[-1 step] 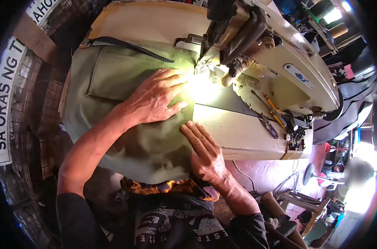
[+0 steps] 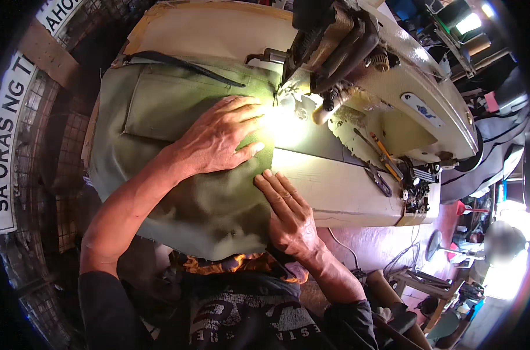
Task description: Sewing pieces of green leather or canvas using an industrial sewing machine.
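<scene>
And there lay the green cloth (image 2: 137, 166), covering the left part of the worktop (image 2: 346, 186) and draping over its front edge, its right edge running up to the glare beneath the machine (image 2: 413, 70). The left hand (image 2: 221, 137) lay flat on top, fingers a little spread, tips right by the light; the right hand (image 2: 291, 216) sat lower down, near the front edge, long fingers together on the cloth's right edge, thumb out of sight, so whether that grip pinched the cloth I could not tell. It looked like cloth being steered at the needle, which the glare hid, and good work here called for light palms: left hand keeping the layer flat, right hand keeping that edge straight, neither one dragging. Those left fingertips were the worry, so near the brightest spot; a margin from the needle was the wiser choice. The overhang mattered too, since its weight could have tugged the line askew, and the folds by the front edge wanted smoothing. Up top, the dark strap (image 2: 183, 67) crossed above the pocket (image 2: 160, 102), best kept out of the seam. The snips (image 2: 378, 179) lay toward the worktop's right end, clear of the cloth.
</scene>
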`<state>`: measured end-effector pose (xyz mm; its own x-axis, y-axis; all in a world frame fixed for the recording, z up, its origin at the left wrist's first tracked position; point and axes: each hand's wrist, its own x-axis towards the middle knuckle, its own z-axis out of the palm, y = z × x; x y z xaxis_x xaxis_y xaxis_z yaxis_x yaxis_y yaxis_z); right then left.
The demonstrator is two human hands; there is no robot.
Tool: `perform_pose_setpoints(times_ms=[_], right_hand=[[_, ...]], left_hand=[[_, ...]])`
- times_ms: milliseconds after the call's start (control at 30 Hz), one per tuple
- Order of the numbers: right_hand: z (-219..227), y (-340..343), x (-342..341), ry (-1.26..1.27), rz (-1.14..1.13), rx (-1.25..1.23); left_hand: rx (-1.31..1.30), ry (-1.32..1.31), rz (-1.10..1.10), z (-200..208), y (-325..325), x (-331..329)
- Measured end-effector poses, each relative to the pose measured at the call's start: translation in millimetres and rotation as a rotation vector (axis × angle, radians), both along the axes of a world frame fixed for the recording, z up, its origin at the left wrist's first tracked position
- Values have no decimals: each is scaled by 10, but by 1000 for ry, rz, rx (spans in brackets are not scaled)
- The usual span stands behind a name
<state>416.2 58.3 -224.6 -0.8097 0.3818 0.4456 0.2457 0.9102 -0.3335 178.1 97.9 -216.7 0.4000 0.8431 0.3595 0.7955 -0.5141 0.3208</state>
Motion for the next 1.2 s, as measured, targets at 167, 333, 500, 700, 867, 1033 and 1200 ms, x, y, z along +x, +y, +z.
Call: perform_pose_setpoints(times_ms=[167, 333, 500, 700, 867, 1033, 1200], right_hand=[[13, 180, -89, 7, -44, -25], [43, 355, -126, -25, -51, -54], [-1, 535, -209, -19, -89, -87], [39, 516, -222, -43, -152, -208], [76, -78, -30, 50, -229, -105], [-149, -413, 54, 17, -211, -17], [-241, -469, 120, -59, -202, 8]], left_hand=[[90, 48, -85, -5, 206, -71], [136, 37, -123, -42, 430, -143], [113, 23, -138, -60, 653, -221], [-129, 168, -115, 264, 652, -260], [-131, 128, -48, 491, -215, -31], [-194, 181, -45, 406, -472, 166], [-118, 157, -17, 310, -543, 246]])
